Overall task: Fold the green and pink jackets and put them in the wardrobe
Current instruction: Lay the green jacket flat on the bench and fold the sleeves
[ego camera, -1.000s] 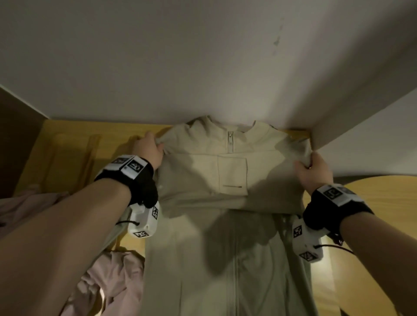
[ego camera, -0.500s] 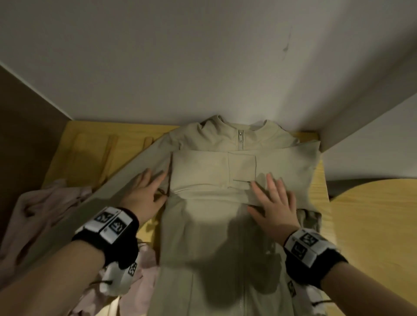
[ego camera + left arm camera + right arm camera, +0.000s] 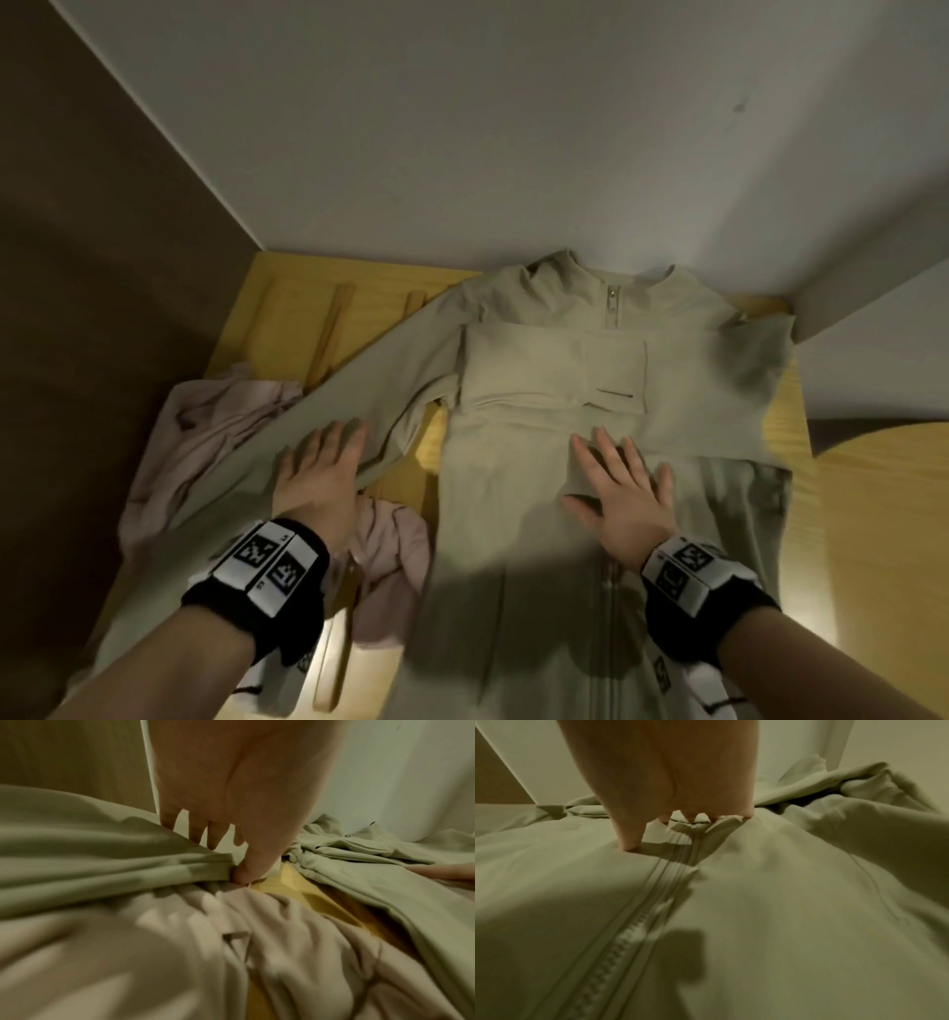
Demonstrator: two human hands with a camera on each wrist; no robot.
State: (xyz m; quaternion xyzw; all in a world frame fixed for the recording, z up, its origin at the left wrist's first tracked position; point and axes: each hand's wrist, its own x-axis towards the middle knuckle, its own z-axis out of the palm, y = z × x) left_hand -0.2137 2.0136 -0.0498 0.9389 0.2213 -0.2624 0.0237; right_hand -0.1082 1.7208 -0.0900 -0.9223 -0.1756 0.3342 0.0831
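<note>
The green jacket (image 3: 539, 360) lies face up on the yellow wooden surface (image 3: 359, 303), collar at the wall and zip closed. One sleeve is folded across its chest; the other runs diagonally down to the left. My left hand (image 3: 323, 462) rests flat on that diagonal sleeve (image 3: 77, 852), fingers straight and thumb at the sleeve's edge. My right hand (image 3: 624, 483) presses flat on the jacket's front beside the zip (image 3: 639, 923), just below the folded sleeve. The pink jacket (image 3: 215, 421) lies crumpled at the left, partly under the green sleeve (image 3: 180, 953).
A white wall (image 3: 513, 128) stands right behind the collar, with a brown panel (image 3: 77, 308) at the left and a white panel (image 3: 873, 288) at the right. Wooden slats (image 3: 328, 334) lie on the surface at the back left. A rounded yellow tabletop (image 3: 883, 514) sits to the right.
Both hands let go of the jacket's shoulders and came down toward me. They now lie flat, the left on the loose sleeve, the right on the jacket's front.
</note>
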